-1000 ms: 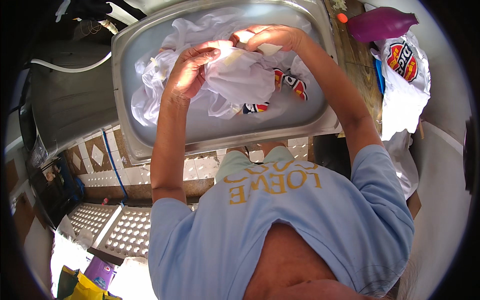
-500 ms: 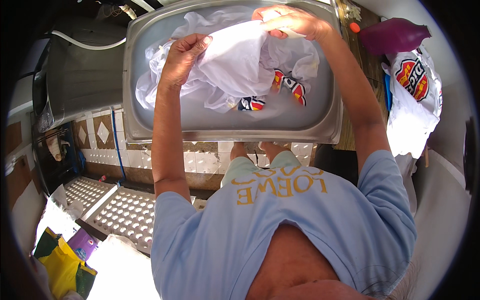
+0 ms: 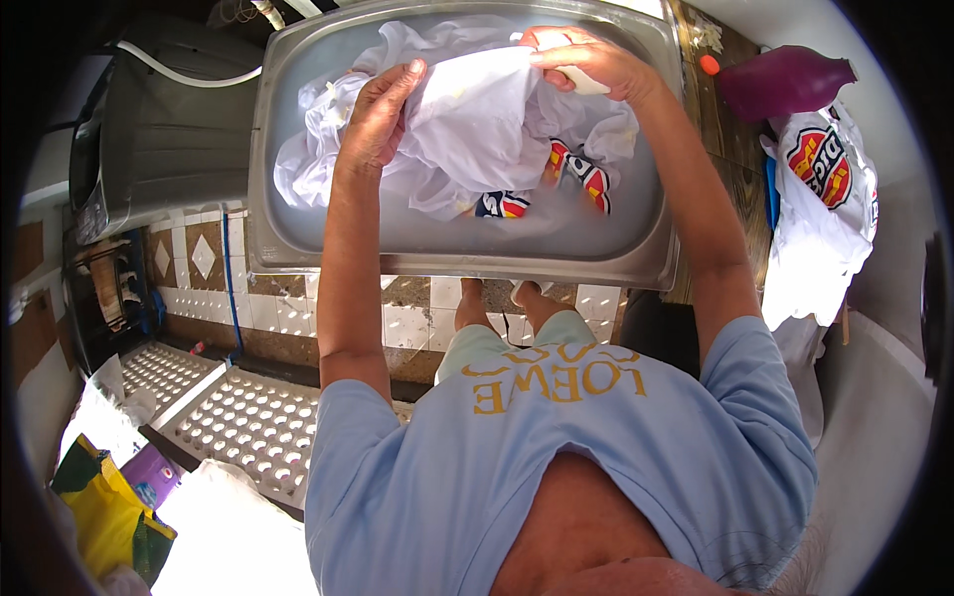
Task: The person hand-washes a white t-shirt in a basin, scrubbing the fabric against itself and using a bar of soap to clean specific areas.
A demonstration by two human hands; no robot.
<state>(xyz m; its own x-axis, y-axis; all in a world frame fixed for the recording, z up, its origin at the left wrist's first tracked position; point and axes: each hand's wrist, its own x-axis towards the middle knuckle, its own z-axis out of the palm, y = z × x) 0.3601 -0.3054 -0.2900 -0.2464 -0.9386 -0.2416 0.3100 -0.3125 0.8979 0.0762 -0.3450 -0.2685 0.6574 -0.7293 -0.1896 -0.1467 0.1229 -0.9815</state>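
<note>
One head-worn fisheye view looks steeply down, close over the metal basin (image 3: 298, 238) and the person's chest.

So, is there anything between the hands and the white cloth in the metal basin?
No. Both hands already hold the white cloth directly: the left hand grips its left side, the right hand its top edge, inside the metal basin.

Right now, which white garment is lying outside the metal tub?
The white shirt with the red and yellow print, draped on the wooden counter at right; the other white garment sits in the tub.

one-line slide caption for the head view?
Both hands, left and right, grip white cloth in a water-filled steel sink.
</note>
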